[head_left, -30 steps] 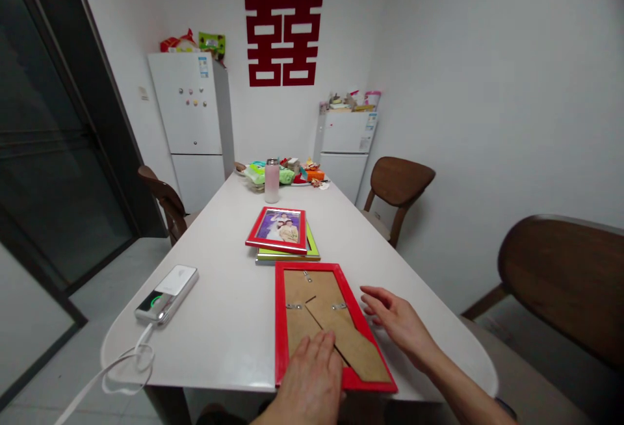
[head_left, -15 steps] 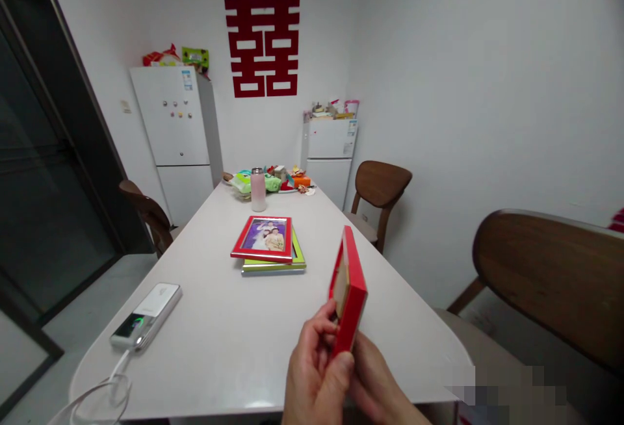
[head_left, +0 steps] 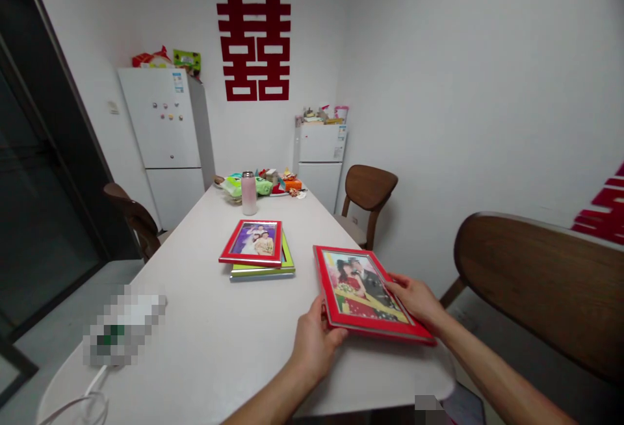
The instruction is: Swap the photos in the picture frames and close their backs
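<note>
Head cam: L hand (head_left: 314, 342) & R hand (head_left: 415, 299) grip nr red frame (head_left: 363, 288), fingers closed.

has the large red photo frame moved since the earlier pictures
Yes, to the right: it now sits farther right of the pink bottle, and the large red photo frame has flipped photo side up.

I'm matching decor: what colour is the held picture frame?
The held picture frame is red; head view.
</note>
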`<act>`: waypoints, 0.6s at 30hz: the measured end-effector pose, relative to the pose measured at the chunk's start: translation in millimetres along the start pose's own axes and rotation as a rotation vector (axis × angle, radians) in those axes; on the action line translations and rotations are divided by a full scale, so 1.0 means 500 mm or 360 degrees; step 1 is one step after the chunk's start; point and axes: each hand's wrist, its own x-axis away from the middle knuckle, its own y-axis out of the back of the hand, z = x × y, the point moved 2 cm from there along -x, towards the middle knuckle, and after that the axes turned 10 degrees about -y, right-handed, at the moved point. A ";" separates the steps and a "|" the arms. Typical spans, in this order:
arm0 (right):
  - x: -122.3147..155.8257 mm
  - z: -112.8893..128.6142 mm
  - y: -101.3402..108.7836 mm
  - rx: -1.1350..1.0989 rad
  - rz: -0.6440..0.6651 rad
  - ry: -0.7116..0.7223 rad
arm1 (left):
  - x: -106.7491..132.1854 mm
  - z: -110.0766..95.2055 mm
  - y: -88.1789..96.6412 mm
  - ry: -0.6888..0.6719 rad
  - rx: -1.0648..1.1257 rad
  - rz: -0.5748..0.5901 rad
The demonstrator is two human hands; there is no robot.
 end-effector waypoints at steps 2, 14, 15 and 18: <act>-0.021 -0.006 0.004 0.0092 -0.0032 0.0022 | -0.004 0.010 -0.005 0.0022 -0.0131 0.0012; -0.069 -0.015 -0.012 0.0882 -0.0227 0.0199 | -0.023 0.018 -0.007 0.0226 -0.0525 0.0133; -0.063 -0.007 -0.019 0.0932 -0.0246 0.0249 | -0.021 0.021 0.001 0.0234 -0.0487 0.0105; -0.030 0.040 -0.072 0.1005 -0.0264 0.0518 | -0.015 0.045 0.051 0.0276 -0.0337 -0.0083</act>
